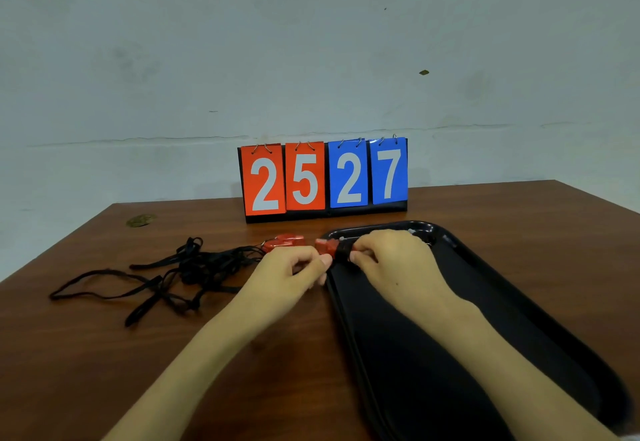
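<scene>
Grip check: left hand (294,269) and right hand (393,260) both pinch small red plastic whistle (325,246) at frame centre, just over left rim of glossy black plastic tray (467,354), long axis left-right, black-strapped end toward right hand.

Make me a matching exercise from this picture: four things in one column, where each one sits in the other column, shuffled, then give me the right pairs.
Things
1. scoreboard
2. black tray
3. black cords
4. red whistle

Places
A. held between the left hand and the right hand
B. tangled on the table, left of both hands
C. upright at the back of the table, by the wall
D. flat on the table, under the right forearm

Pairs: 1-C, 2-D, 3-B, 4-A
</scene>
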The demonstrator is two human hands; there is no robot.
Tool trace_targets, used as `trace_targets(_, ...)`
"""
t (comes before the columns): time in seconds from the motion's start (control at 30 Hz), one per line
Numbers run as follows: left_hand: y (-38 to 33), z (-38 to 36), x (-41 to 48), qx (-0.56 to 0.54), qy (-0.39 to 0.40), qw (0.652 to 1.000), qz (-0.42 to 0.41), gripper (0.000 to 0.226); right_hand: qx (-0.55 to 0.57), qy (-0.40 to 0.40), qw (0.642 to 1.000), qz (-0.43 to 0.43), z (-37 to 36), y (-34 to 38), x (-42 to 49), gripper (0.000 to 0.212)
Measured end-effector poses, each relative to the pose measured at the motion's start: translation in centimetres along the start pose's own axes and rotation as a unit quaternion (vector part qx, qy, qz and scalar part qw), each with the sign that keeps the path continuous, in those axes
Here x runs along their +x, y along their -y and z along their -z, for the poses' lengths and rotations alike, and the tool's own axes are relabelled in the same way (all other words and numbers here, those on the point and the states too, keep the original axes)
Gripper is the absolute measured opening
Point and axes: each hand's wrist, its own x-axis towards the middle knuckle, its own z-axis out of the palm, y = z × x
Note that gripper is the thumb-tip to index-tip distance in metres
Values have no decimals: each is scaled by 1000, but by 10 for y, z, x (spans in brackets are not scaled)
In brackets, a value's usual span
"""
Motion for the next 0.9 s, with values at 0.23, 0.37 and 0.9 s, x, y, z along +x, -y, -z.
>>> trace_targets(0.23,-2,3,-1,28,21,999,-37,32,11,114,986,124,-3,1,-3,19)
trace_targets(0.37,-3,16,2,-54,51,997,-9,46,171,208,957,106,3,2,-4,14)
trace_targets(0.9,1,3,8,-325,46,931,156,40,360,158,919,36,13,2,0,20)
